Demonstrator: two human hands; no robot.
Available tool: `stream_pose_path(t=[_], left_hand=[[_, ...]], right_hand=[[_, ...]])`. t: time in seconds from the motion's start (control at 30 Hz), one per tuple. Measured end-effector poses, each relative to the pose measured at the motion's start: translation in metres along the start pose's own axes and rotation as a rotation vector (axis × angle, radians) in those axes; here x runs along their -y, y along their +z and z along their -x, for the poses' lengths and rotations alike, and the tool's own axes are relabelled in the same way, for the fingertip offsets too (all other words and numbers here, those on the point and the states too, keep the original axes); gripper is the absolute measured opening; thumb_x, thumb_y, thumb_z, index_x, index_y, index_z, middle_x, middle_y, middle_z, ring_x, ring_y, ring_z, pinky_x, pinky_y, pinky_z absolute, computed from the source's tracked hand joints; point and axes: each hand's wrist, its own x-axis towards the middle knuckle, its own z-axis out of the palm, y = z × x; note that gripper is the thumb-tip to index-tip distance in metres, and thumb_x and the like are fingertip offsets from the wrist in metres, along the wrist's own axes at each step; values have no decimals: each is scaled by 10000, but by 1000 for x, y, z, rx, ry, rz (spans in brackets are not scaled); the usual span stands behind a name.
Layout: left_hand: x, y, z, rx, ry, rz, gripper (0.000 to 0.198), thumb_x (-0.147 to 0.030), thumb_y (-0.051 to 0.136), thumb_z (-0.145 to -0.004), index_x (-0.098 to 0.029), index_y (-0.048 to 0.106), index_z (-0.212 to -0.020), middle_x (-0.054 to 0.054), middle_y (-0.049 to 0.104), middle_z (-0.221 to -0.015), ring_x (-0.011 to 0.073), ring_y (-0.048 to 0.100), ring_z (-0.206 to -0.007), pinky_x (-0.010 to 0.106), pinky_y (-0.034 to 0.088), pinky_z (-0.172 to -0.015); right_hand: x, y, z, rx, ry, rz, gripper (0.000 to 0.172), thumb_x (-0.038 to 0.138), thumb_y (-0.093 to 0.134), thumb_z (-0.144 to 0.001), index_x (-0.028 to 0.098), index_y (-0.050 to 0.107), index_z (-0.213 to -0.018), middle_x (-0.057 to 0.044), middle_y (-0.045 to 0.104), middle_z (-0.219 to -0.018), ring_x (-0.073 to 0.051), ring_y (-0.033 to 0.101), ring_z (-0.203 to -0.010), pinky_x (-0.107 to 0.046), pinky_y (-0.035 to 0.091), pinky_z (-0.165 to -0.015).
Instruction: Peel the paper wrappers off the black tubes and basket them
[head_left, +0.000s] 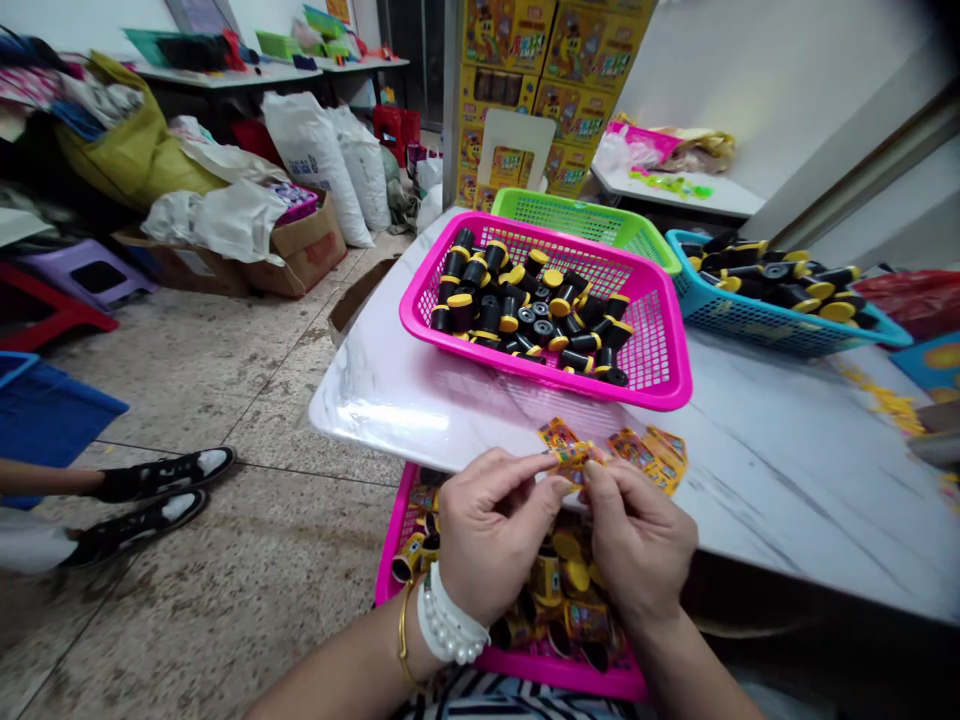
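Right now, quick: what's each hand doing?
Left hand: closed, holding a printed label.
Right hand: closed, holding the same label.

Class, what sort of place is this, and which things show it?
Probably a packing or assembly workshop: a pink plastic basket of black cylinders with yellow caps, stacked yellow printed cardboard boxes, and bulging white sacks.

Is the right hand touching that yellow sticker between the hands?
Touching: the head view shows the right hand pinching the sticker by its edge.
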Motion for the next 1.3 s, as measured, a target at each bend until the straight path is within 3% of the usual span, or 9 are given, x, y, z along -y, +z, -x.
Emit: stream_pose_path(t=[0.33, 0.47, 0.57, 0.63, 0.77, 0.97, 1.07, 1.13, 1.3], left_hand=[[11, -13, -13, -58, -175, 157, 111, -266, 797, -743, -177, 799, -677, 68, 710, -803, 147, 623, -682, 228, 504, -593], [16, -20, -13, -5, -387, 287, 282, -423, 807, -748, -145, 770, -779, -15, 591, -510, 55, 398, -354, 179, 284, -360], [19, -23, -17, -3, -489, 419, 403, -496, 845, -695, -122, 731, -795, -10, 627, -559, 13, 350, -317, 153, 194, -340], [19, -24, -22, 3, -541, 516, 425, -488, 866, -676, -107, 725, -799, -2, 641, -583, -5, 347, -333, 137, 174, -349], [14, -28, -33, 41, -640, 669, 408, -424, 904, -639, -98, 716, -797, -47, 526, -441, 1, 333, -358, 115, 159, -355], [14, -30, -46, 46, -697, 822, 408, -330, 944, -562, -98, 683, -773, -71, 510, -467, -9, 335, -347, 107, 135, -327], [16, -26, -48, 39, -714, 855, 403, -287, 946, -552, -104, 666, -776, -74, 529, -505, -11, 360, -340, 103, 142, -314], [16, -22, -48, 39, -712, 879, 394, -261, 946, -554, -110, 650, -766, -75, 537, -530, -11, 383, -346, 97, 163, -311], [10, -15, -46, 93, -722, 934, 388, -258, 944, -576, -116, 627, -748, -65, 568, -568, -17, 387, -349, 90, 197, -308]], right_hand=[[12, -1, -26, 339, -275, 76, 274, 211, 595, -963, 205, 638, -692, 21, 570, -598, -117, 529, -523, -237, 415, -507], [5, -18, -89, 414, -321, 204, 222, 327, 600, -967, 227, 747, -835, -20, 711, -730, -155, 643, -636, -264, 490, -601], [-14, -20, -155, 423, -299, 674, 199, 363, 619, -908, 249, 782, -890, -65, 766, -893, -231, 688, -835, -335, 510, -721], [-28, -11, -190, 517, -250, 770, 132, 310, 718, -790, 240, 759, -687, -56, 726, -686, -229, 659, -689, -318, 459, -606], [-51, 13, -220, 681, -155, 804, 300, 265, 812, -625, 229, 596, -419, 13, 525, -400, -136, 479, -413, -281, 334, -473], [-36, -12, -203, 619, -69, 669, 220, 386, 797, -695, 205, 684, -752, -1, 650, -608, -150, 569, -523, -269, 397, -482], [-5, -37, -166, 579, -25, 198, 379, 460, 832, -714, 215, 655, -944, 1, 679, -735, -158, 634, -616, -256, 489, -517], [14, -46, -136, 577, 0, -50, 351, 401, 848, -747, 233, 683, -1007, -30, 735, -913, -184, 708, -790, -277, 581, -664], [22, -43, -88, 530, 25, -161, 266, 286, 804, -829, 277, 733, -1085, -19, 760, -982, -176, 729, -863, -267, 601, -754]])
